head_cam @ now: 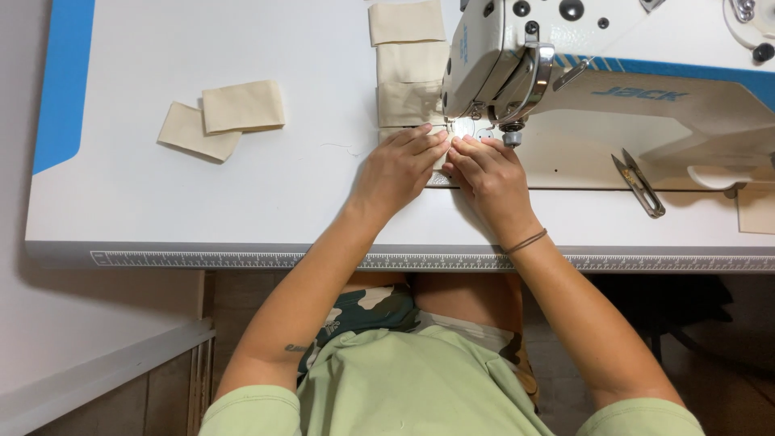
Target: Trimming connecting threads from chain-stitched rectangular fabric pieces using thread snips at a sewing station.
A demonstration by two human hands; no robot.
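The left hand [400, 165] and right hand [491, 173] lay side by side, fingers flat and pressing a small beige fabric piece [442, 145] against the bed under the needle of a white industrial sewing machine [565, 48]. Beyond the fingertips ran a chain of stitched beige fabric rectangles [408, 69]. Left of the left hand, across open surface, lay two loose folded beige fabric pieces [222, 117]. Right of the right hand rested metal thread snips [639, 184]. The white table [242, 202] ended at a ruled front edge beneath the wrists.
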